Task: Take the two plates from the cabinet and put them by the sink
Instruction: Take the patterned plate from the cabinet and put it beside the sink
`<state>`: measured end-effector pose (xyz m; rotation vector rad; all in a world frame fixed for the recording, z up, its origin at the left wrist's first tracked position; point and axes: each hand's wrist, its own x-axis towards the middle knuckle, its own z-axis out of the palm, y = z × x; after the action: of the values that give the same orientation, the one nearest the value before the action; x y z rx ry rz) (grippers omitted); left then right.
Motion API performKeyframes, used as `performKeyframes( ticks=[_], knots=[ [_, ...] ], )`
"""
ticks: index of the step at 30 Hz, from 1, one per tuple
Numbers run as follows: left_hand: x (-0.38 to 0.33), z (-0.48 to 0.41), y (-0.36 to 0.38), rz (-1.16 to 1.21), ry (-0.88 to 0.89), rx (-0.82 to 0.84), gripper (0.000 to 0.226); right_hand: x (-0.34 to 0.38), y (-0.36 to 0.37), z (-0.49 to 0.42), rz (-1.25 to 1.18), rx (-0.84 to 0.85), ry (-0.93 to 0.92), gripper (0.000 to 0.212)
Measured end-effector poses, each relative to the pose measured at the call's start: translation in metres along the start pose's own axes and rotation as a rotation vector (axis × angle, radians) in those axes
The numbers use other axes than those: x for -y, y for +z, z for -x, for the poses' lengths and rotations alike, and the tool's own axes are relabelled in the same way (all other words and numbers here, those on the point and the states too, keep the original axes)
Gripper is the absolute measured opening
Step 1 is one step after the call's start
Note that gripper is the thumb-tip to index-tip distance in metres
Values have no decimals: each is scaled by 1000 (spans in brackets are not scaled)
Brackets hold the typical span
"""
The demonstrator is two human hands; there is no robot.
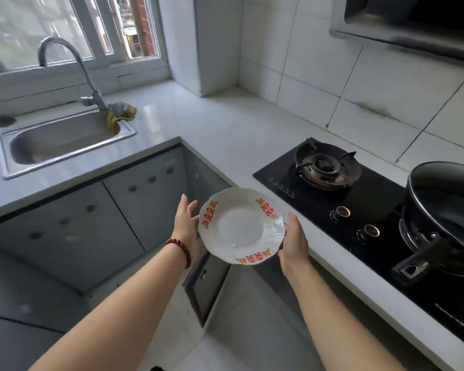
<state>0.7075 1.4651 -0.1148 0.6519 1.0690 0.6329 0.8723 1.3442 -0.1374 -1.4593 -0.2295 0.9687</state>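
**Plate carried in both hands, not yet at the sink**

The plate [240,226] is in the air at lower centre of the frame, above an open cabinet door [206,287]. It is off the bench [198,121]. One plate shows. I cannot tell whether a second lies under it.

Relation governing the next move: the sink [65,140] lies up and to the left of the plate, well apart from it, set into the bench at the left of the frame. The bench corner stands between the two. The plate is round, so it has no long axis to line up. Its face is turned up and tips slightly toward the camera.

Hands: they are apart, one at each side of the plate.
- The left hand [185,226] is against the left rim with its fingers straight, pointing up the frame. It is the hand nearer the sink.
- The right hand [295,242] holds the right rim with the thumb lying along the edge. Its other fingers pass out of sight beneath.

Both forearms reach forward from the bottom of the frame and converge on the plate.

Judgement: this is the carrying stage, and the set-down is not yet done. The move needs travel up and to the left across the bench corner. The bare strip right of the sink, below the cloth [121,113] at the tap [73,65], is the likely landing spot.
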Motion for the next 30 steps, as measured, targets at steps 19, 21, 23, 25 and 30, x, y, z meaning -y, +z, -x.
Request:
performKeyframes(
  ticks=[19,21,23,25,30],
  knots=[
    [-154,-18,-255,74,189,-256,67,-26,307,8,114,258,-17,48],
    [-169,-22,-279,89,202,-292,67,-30,337,6,111,291,4,48],
    [-181,-26,-300,109,210,-321,67,-33,365,3,130,330,13,48],
    [-191,-31,-319,128,218,-346,67,-36,391,-2,159,363,16,50],
    [-222,-52,-361,183,224,-418,66,-42,457,-27,214,421,47,51]
  ],
)
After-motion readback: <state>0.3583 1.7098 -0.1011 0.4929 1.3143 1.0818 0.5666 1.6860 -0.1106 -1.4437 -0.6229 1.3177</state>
